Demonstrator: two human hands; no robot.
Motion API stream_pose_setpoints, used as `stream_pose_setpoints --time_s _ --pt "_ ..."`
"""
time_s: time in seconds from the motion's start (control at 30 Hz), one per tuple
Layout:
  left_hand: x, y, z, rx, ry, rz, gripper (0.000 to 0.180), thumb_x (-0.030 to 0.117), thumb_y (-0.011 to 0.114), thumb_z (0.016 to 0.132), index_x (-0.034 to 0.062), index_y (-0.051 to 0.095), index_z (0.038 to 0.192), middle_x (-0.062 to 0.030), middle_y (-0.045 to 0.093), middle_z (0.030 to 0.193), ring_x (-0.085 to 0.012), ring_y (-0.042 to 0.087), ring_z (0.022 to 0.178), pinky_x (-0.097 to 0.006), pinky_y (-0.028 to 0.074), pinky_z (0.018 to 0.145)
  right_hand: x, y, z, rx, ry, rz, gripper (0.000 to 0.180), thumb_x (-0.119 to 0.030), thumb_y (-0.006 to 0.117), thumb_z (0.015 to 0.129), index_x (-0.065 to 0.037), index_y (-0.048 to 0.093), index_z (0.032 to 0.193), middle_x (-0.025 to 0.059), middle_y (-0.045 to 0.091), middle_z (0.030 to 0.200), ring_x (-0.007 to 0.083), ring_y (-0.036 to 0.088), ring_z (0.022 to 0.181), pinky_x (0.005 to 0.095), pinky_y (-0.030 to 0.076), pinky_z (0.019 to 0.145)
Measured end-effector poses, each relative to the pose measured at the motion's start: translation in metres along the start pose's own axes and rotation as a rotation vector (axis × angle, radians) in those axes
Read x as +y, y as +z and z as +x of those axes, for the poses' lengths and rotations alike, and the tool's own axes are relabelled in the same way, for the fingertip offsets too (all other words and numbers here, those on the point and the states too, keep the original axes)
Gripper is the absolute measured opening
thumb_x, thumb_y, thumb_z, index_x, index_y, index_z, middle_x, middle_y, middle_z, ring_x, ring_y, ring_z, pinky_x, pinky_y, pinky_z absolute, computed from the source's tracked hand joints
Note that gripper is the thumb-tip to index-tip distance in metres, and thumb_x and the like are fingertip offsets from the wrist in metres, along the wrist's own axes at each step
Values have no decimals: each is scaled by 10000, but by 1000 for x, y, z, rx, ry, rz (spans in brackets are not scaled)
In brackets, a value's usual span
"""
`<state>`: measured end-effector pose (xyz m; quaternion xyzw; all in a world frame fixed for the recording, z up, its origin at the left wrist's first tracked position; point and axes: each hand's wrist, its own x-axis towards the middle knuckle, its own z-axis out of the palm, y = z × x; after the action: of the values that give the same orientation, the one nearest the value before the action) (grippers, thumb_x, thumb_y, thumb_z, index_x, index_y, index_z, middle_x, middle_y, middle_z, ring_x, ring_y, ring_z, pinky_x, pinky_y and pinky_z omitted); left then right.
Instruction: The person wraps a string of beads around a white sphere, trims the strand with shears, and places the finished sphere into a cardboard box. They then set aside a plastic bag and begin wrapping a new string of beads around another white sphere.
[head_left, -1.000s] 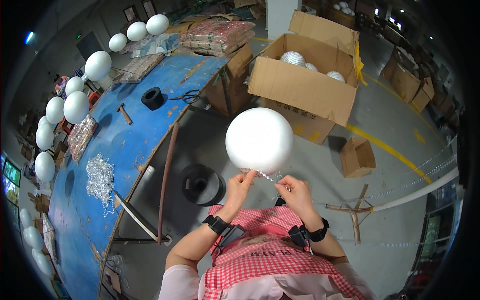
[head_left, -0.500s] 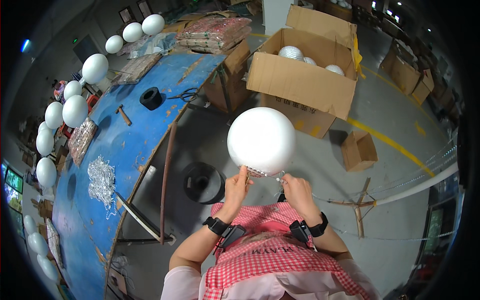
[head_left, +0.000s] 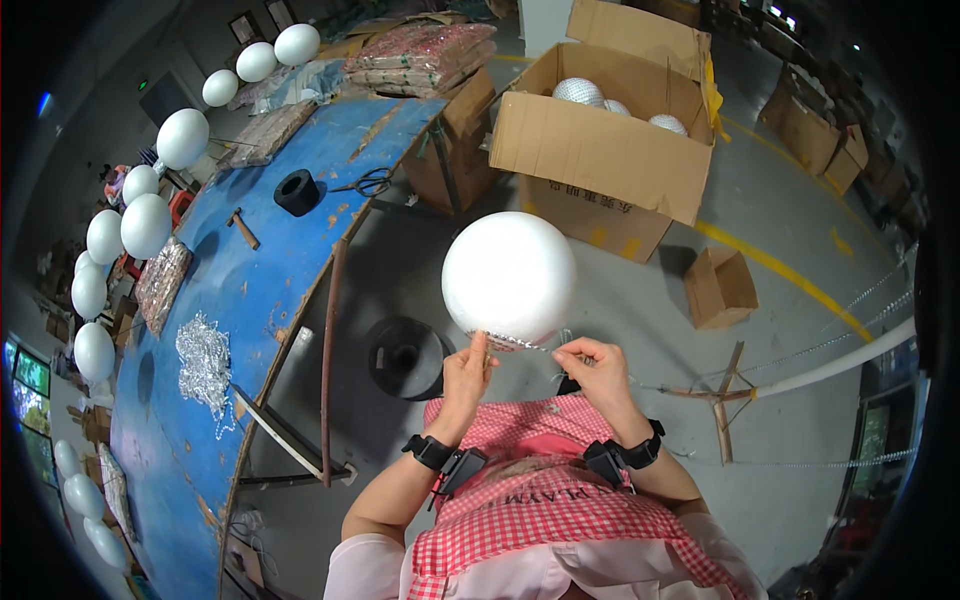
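A large white ball (head_left: 509, 275) stands in front of me, with a short band of silver bead trim (head_left: 487, 338) along its near lower edge. My left hand (head_left: 467, 380) is at that edge, its thumb pressing the trim against the ball and its other fingers curled. From there the strand runs taut to the right. My right hand (head_left: 597, 372) pinches its end between thumb and fingertips, slightly apart from the ball. What supports the ball underneath is hidden.
On the left, a blue table (head_left: 270, 240) bears a silver bead pile (head_left: 203, 362), a hammer (head_left: 243, 229), a black roll (head_left: 297, 192) and scissors (head_left: 367, 182). A carton (head_left: 600, 145) holds silver-covered balls. A black spool (head_left: 407, 358) and small box (head_left: 720, 288) sit on the floor; bead strands stretch beside a wooden stand (head_left: 722, 400).
My right hand has changed from a curled fist to a fingertip pinch. The ball appears slightly farther left, with the whole view shifted a little. My left thumb stays on the trim.
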<state>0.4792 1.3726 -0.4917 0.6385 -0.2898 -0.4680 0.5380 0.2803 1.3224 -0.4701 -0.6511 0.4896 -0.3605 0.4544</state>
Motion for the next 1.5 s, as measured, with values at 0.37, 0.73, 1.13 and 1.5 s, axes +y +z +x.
stream_pose_setpoints --time_s 0.37,0.73,1.13,1.5 --pt "20 8 -17 -96 -158 -100 648 596 351 936 49 567 666 44 368 469 -57 314 397 -221 205 380 16 9 0 16 -129 -464 150 -180 643 799 -46 651 868 82 644 656 182 619 574 321 465 545" --pt "4 5 -8 -101 -125 -106 495 511 538 901 72 524 672 94 325 464 -25 242 370 -218 151 353 -11 -8 -11 -259 61 409 126 -113 615 885 3 639 842 -39 571 606 23 488 525 188 379 491" --pt "14 7 -15 -135 -170 -197 496 527 480 922 90 507 689 88 312 480 -32 231 383 -219 143 371 3 10 -3 18 -49 -45 147 -117 665 829 15 642 768 -11 596 581 44 504 501 218 383 463" --pt "7 9 -18 -228 -33 -210 493 498 487 932 65 540 702 72 357 499 -30 285 419 -219 185 391 21 21 -3 -53 62 303 165 -115 626 862 19 646 767 -1 588 588 35 476 487 206 351 451"
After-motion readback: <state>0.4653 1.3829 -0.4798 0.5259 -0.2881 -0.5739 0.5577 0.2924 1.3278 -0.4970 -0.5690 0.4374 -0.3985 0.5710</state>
